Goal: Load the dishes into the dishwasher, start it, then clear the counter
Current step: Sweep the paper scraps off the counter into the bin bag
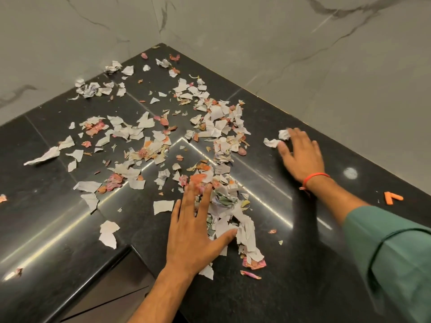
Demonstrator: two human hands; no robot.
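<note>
A black stone corner counter (291,264) is strewn with several torn white paper scraps (217,122) and pink petal-like bits (164,121). My left hand (196,231) lies flat with spread straight fingers against a heaped pile of scraps (233,213) near the counter's front. Farther right, my right hand (300,155) rests flat on the counter, its fingertips touching two white paper pieces (271,142). It wears a red thread at the wrist and a green sleeve. Neither hand holds anything.
Marble-look walls (303,54) close the counter at the back and right. An orange piece (393,198) lies at the far right. A white smudge (350,172) marks the counter near the right wall. Below the front edge, a cabinet front (112,290) shows.
</note>
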